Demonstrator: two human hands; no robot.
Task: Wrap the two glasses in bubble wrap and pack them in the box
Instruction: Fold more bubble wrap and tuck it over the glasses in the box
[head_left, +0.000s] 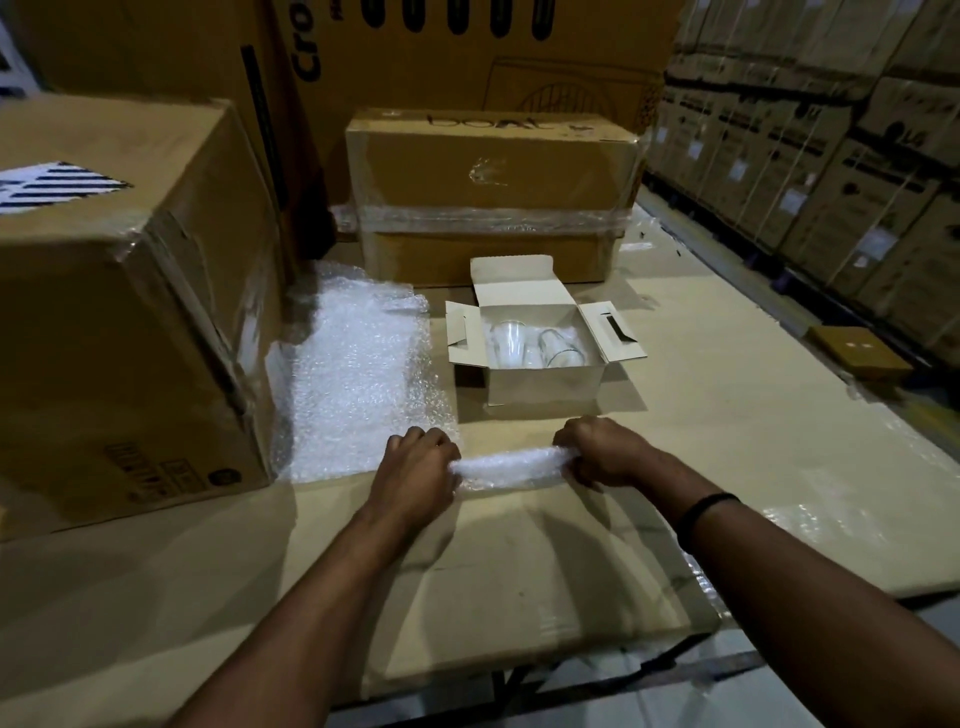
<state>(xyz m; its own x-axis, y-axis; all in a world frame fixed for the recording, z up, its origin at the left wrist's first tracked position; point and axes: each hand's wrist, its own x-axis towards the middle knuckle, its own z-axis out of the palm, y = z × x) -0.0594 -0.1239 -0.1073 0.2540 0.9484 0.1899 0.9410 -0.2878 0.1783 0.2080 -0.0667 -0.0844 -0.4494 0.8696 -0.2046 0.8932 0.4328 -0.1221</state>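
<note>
Two hands meet at the near middle of the work surface: your left hand (415, 457) and your right hand (597, 449) each clench one end of a short white roll of bubble wrap (506, 462), fingers curled over it, so that it spans the gap between them just above the flat brown cardboard sheet (545, 571) that covers the surface. Whether anything is inside that roll cannot be told. A thin black wristband (701, 512) circles your right forearm. Just beyond your left hand, a wide sheet of clear bubble wrap (358, 374) lies spread flat, its left edge running up against a large brown cardboard carton (130, 312). Straight ahead of the roll stands the small white cardboard box (545, 387), flaps folded open, and in it lie clear drinking glasses, unwrapped: one toward the left (511, 338) and one toward the right (558, 345); the glare makes it hard to say if there is a third between them. To the right, well apart from the box, sits a small flat brown package (857, 351). Behind the white box a long brown carton banded in clear film (493, 171) lies crosswise, and stacked brown cartons (831, 156) fill the far right.
</note>
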